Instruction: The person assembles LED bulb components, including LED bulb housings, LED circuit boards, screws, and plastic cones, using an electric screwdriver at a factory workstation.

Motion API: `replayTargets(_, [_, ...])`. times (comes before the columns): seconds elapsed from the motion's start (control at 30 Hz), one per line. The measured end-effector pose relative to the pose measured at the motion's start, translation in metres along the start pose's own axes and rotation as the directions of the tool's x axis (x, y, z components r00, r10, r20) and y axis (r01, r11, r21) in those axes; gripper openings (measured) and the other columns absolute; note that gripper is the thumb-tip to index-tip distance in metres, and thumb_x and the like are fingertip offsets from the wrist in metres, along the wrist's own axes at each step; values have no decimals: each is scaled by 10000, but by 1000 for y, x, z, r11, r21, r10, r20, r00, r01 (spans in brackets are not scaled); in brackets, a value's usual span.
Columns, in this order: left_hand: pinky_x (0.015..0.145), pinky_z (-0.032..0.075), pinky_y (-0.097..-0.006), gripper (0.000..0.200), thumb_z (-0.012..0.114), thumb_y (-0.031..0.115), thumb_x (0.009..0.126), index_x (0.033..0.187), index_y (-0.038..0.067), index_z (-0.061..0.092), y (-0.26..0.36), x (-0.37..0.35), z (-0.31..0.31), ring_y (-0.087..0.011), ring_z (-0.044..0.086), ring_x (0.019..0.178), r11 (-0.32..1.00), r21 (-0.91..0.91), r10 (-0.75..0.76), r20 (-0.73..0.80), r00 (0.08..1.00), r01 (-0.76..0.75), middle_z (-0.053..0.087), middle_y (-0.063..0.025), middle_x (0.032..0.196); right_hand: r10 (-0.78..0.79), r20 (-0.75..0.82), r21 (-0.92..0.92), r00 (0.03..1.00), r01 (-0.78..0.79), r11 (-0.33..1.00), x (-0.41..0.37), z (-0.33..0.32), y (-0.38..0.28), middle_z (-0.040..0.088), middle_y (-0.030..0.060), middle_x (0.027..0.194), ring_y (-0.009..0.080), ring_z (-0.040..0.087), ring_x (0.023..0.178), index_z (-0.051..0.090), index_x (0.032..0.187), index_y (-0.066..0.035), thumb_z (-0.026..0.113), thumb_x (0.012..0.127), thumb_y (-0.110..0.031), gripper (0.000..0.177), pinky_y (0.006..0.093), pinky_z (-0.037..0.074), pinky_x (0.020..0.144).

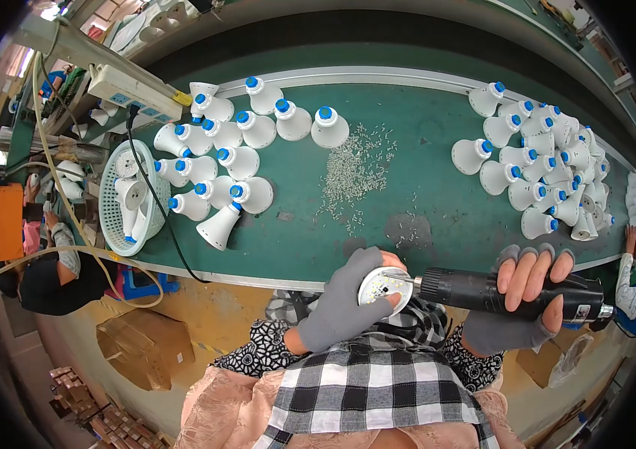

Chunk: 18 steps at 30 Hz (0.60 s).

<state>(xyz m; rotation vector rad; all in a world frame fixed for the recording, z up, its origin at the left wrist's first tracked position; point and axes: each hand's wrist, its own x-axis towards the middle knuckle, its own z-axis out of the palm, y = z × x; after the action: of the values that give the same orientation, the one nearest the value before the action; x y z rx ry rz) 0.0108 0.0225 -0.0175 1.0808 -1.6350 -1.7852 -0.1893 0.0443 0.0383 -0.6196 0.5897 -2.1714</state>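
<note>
My left hand (352, 299), in a grey fingerless glove, is closed around a white lamp housing (369, 288) whose round face with small yellow LED dots points to the right. My right hand (531, 288), gloved the same way, grips a black electric screwdriver (468, 290) held level. Its bit (402, 278) reaches over the lamp's face; whether it sits in a screw is too small to tell. Both hands are just off the near edge of the green workbench (295, 251). A pile of small screws (355, 168) lies on the bench ahead of them.
White lamp housings with blue caps stand in groups at left (239, 161) and right (527, 161). A pale green basket (112, 217) holds several more. A black cable (164, 198) hangs from the power strip (132, 93) over the bench edge. Co-workers sit at both sides.
</note>
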Motion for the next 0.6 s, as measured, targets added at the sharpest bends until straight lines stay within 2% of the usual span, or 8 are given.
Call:
replayTargets(0.37, [891,448,-317,340,683,100,762,1087,64,588,4,0,1,-204,574,1009,989,141,47,-42,998,-41,584,-93,1098,-23,43,-38,999,24,999,-5,1,-2,499,44,701,154,535,534,396,987,-99,643,853,-192,296,328,466,593])
replayTargets(0.47, [889,451,-323,344,679,106,758,1086,62,586,4,0,3,-215,576,1004,984,171,65,-69,995,-53,586,-98,1086,-11,98,-106,995,22,994,-8,12,-4,391,0,672,108,437,547,376,965,-106,584,851,-186,250,274,396,608])
replayTargets(0.5, [889,451,-325,345,679,105,756,1085,62,586,4,0,4,-216,576,1004,983,175,64,-72,995,-51,586,-98,1086,-66,94,-84,993,74,994,-10,11,-1,413,10,670,119,475,549,374,958,-104,605,853,-196,270,285,415,607])
replayTargets(0.6, [891,452,-328,350,678,103,748,1084,61,586,5,1,4,-219,577,1005,983,183,48,-75,996,-33,586,-98,1084,-42,231,-142,972,76,987,-13,13,-6,450,24,683,136,528,573,375,960,-100,635,843,-187,298,303,437,607])
